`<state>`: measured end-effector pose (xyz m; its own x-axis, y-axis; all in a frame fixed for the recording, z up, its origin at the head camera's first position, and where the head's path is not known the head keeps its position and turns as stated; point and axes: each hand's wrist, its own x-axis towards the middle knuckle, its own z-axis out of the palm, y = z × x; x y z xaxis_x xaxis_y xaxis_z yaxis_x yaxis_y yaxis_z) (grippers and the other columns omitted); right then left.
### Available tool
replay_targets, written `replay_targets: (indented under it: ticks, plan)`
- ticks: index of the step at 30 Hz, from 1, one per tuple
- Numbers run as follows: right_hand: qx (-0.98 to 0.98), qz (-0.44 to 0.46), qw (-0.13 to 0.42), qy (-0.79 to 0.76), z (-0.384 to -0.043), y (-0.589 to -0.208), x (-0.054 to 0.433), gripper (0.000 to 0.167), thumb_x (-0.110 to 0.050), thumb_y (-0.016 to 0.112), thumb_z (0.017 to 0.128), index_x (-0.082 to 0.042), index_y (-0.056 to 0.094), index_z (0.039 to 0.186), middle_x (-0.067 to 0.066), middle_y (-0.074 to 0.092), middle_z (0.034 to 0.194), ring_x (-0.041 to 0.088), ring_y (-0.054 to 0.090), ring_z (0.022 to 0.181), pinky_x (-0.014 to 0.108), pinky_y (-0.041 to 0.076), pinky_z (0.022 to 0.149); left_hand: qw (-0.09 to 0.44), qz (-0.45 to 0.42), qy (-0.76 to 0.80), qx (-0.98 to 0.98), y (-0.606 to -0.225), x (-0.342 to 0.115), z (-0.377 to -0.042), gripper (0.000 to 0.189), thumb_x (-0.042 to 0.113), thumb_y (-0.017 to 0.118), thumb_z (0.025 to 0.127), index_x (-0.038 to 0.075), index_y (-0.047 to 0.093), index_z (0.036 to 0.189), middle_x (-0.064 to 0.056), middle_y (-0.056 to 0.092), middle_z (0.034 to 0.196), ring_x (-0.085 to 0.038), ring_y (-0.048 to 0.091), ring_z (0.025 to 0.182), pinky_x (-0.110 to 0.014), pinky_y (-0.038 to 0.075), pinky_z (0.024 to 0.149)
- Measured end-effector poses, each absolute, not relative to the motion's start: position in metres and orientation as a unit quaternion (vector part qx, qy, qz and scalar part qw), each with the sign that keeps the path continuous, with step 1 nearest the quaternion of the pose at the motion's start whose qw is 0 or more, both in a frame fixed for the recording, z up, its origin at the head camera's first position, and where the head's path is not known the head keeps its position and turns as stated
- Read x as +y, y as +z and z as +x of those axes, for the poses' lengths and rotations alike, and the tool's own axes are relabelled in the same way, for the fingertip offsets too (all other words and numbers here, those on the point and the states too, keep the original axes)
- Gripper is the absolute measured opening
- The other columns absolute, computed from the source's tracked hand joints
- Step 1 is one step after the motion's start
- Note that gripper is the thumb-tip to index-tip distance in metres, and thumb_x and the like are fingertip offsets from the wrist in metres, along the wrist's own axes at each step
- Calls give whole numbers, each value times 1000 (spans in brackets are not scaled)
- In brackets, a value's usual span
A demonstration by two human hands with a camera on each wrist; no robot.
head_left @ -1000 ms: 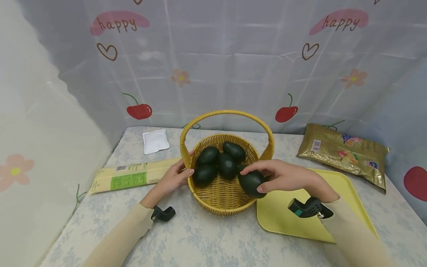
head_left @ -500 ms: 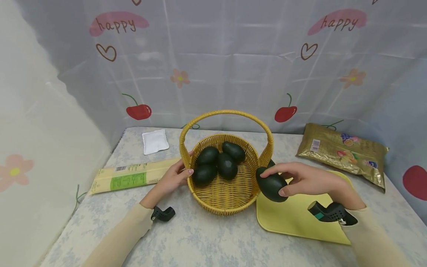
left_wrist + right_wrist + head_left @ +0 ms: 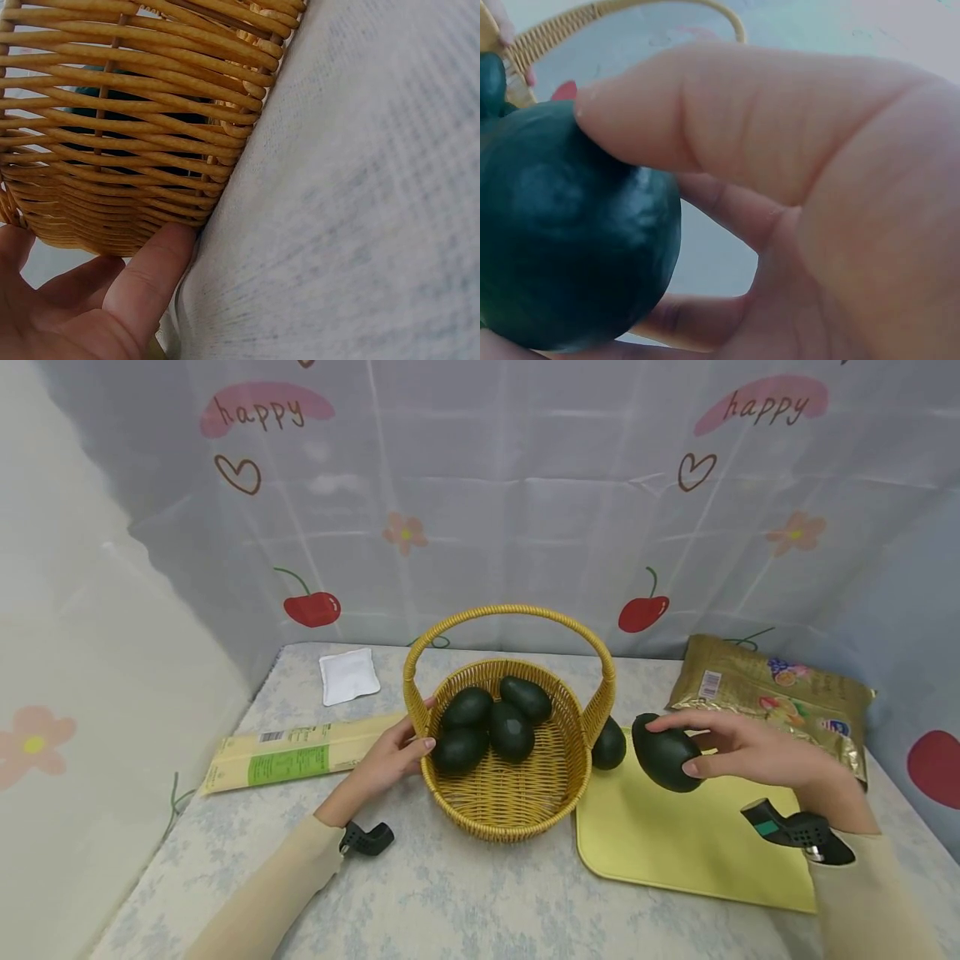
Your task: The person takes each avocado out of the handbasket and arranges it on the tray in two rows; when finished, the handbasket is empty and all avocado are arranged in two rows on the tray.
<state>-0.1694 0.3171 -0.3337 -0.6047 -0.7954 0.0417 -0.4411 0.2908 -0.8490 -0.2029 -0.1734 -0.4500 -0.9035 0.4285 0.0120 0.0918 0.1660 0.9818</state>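
My right hand holds a dark green avocado between thumb and fingers, over the yellow tray. Close in the right wrist view, that avocado has the thumb pressed on its top and fingers beneath. Another avocado lies at the tray's left end, partly hidden by the basket handle. Several more avocados sit in the left and back of the yellow wicker basket. My left hand touches the basket's left side, its fingers laid against the woven outer wall in the left wrist view.
A cream and green packet lies left of the basket, partly behind my left hand. Farther back is a white square pouch. Behind the tray rests a gold foil bag. A printed curtain hangs behind the cloth-covered table.
My right hand has lifted the avocado out of the basket and carried it right, over the tray. The avocado by the handle has come into view. My left hand stays on the basket.
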Motion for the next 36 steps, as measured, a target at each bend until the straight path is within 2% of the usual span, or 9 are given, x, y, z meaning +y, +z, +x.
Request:
replay_targets:
  ticks: [7,11,16,21,32,36]
  plan:
    - [796,-334,199,-465,-180,-340,330,53,7,50,100,-7,46,150,-21,59,133,10,71,104,28,61,81,132,181,618,753,-450,-174,-202,67,16,51,107,19,19,165,-27,31,163,-44,52,134,-38,62,89]
    - [803,-296,189,-481,-183,-349,334,54,4,50,101,-14,46,151,-24,58,134,8,71,104,29,62,80,134,178,618,754,-449,-174,-202,67,17,52,107,20,20,165,-26,32,163,-44,52,134,-39,63,88]
    - [791,-276,182,-515,-189,-369,341,53,5,50,101,-11,45,152,-22,56,134,7,71,106,38,65,77,131,173,611,761,-449,-173,-203,66,19,54,106,22,22,164,-24,34,163,-44,52,134,-39,63,87]
    - [780,-253,197,-538,-194,-382,344,52,4,49,103,-15,46,151,-20,55,132,9,71,106,43,65,77,128,180,613,759,-450,-174,-202,66,18,53,107,21,21,165,-25,33,163,-44,53,134,-38,63,87]
    - [795,-217,201,-530,-199,-393,348,49,-1,53,103,-14,46,150,-20,52,131,7,69,105,42,64,78,131,169,610,763,-449,-173,-203,66,20,55,106,24,24,164,-23,34,163,-43,52,135,-40,62,88]
    - [805,-199,199,-523,-199,-395,348,49,-3,56,102,-12,46,150,-14,49,133,6,68,105,42,64,79,129,167,607,766,-449,-174,-203,66,19,55,106,24,24,164,-23,35,163,-43,52,135,-40,62,89]
